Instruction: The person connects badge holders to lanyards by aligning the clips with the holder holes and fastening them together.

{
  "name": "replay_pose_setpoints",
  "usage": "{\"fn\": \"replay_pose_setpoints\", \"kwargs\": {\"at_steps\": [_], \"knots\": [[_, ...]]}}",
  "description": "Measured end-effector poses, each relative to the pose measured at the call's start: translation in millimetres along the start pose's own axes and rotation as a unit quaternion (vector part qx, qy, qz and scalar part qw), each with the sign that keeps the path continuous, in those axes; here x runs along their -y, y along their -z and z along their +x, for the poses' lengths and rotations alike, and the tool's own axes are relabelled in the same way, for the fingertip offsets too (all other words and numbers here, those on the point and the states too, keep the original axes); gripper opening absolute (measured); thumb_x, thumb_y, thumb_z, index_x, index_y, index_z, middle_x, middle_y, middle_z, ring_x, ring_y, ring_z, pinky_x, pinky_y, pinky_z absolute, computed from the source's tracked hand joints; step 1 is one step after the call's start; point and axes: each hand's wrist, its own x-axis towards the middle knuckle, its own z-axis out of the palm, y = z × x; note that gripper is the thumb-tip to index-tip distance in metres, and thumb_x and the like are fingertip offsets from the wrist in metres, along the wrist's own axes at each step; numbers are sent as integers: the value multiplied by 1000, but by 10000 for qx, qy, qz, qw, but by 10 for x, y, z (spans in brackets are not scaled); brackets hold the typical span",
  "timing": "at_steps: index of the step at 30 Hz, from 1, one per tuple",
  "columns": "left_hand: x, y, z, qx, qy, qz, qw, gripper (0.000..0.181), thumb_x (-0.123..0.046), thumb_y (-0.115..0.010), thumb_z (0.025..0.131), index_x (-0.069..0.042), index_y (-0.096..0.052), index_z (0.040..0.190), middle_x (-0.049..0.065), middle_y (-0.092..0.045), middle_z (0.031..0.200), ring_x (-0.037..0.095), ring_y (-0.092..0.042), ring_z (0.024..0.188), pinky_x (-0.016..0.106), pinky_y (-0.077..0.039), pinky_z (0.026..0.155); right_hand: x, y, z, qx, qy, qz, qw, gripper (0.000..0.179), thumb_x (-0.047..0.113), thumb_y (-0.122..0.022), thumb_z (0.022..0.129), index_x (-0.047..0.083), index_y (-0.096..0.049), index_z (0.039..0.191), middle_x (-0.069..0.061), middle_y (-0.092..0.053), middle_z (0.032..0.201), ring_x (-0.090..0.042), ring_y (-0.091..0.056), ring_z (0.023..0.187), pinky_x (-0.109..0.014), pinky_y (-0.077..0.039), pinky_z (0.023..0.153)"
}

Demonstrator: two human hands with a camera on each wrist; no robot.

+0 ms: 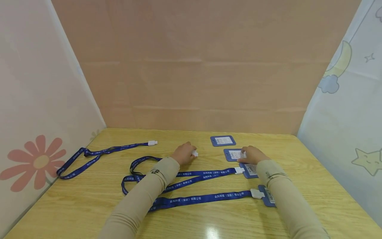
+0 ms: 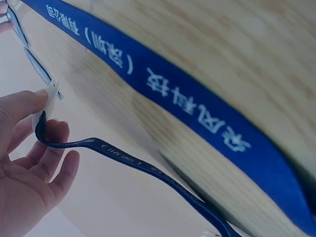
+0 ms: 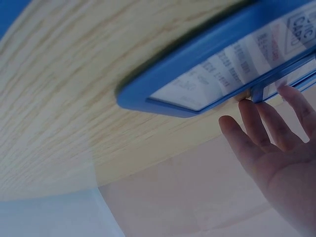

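Note:
In the head view my left hand (image 1: 182, 154) pinches a white plastic clip (image 1: 195, 153) between thumb and fingers. From that clip a blue lanyard (image 2: 129, 159) hangs past the fingers in the left wrist view. My right hand (image 1: 253, 155) grips a blue badge holder (image 1: 228, 155) with a white card inside, thumb on the near edge and fingers across its right part. Just in front lies another badge holder (image 1: 250, 170), clipped to a lanyard (image 1: 219, 172); it fills much of the right wrist view. The right hand's fingertips (image 3: 228, 123) show beyond it.
Farther back lies a loose badge holder (image 1: 222, 140). A lanyard (image 1: 114, 149) with a white clip is at the left. Nearer, another lanyard (image 1: 206, 198) joins a badge holder (image 1: 268, 196) partly under the right sleeve. Fabric walls surround the wooden table (image 1: 226, 222).

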Motion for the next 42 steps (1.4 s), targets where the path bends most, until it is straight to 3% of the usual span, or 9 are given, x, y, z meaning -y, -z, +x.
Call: {"fn": "replay_pose_setpoints", "kwargs": {"at_steps": [9,15,25,30,42], "knots": [[-40,-3,28,-36,-185,-130,9997,31,-13,-64,88,-4,-63,117,12,-63,105,18,-57,88,31,-51,82,-7,4,-2,28,51,-64,10000,57,38,-66,84,-3,-53,121,-24,-60,112,-34,-59,100,-50,-45,92],[-63,5,17,-154,-177,-408,9989,29,-12,-63,88,-3,-64,115,13,-61,100,18,-56,85,32,-51,82,10,20,-21,34,95,-86,9999,56,37,-67,84,-4,-53,120,-24,-60,110,-35,-59,99,-49,-46,92],[-91,0,29,-207,-188,-450,9986,29,-14,-63,89,-2,-63,115,14,-64,102,22,-60,91,35,-51,85,53,49,-70,43,36,-106,9999,56,37,-66,85,-4,-53,121,-25,-59,113,-35,-58,100,-50,-45,92],[-70,-24,56,-216,-109,-508,9984,35,-16,-63,89,-1,-59,120,15,-65,109,24,-63,98,36,-51,87,53,47,-69,27,20,-97,9999,55,37,-66,85,-4,-53,121,-25,-59,112,-34,-58,98,-50,-46,92],[-79,-22,61,-425,54,-391,9983,26,-18,-63,89,-2,-63,109,12,-65,101,22,-62,90,34,-52,80,15,12,-12,34,-4,-55,10000,56,37,-66,85,-3,-53,122,-24,-59,112,-33,-58,98,-50,-45,93]]}}
